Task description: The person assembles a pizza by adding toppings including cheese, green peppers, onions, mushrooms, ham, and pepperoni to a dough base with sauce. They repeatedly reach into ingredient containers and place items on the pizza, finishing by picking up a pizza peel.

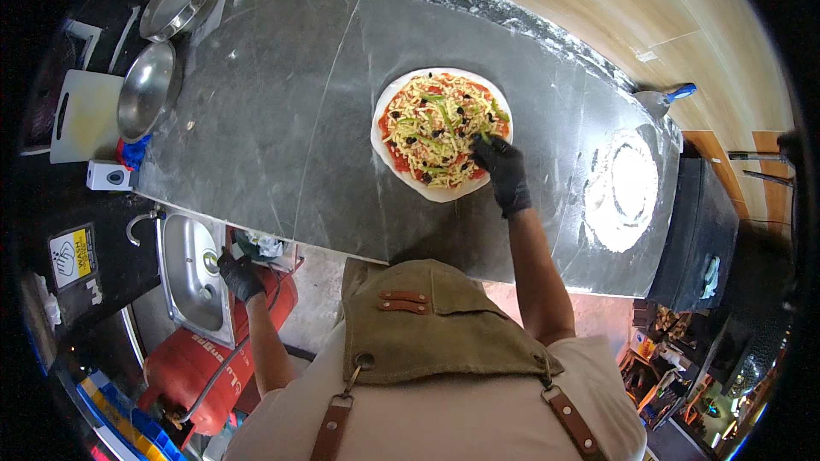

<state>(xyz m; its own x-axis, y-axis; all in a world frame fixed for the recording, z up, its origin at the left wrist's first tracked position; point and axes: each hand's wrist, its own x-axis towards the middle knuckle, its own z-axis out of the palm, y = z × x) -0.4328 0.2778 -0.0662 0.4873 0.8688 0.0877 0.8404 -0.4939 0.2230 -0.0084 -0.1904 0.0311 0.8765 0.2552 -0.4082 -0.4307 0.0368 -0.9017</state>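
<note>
We've R hand [504, 171] at pizza [437, 130] on bench [256, 102], right side; can't tell grip. L hand [240, 278] beside sink [182, 239], near left; can't tell grip either.

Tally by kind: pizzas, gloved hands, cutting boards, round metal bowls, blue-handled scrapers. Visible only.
Pizza: 1
Gloved hands: 2 (left hand, right hand)
Cutting board: 1
Round metal bowls: 2 (can't tell if more are nested)
Blue-handled scraper: 1
Total: 7
</note>
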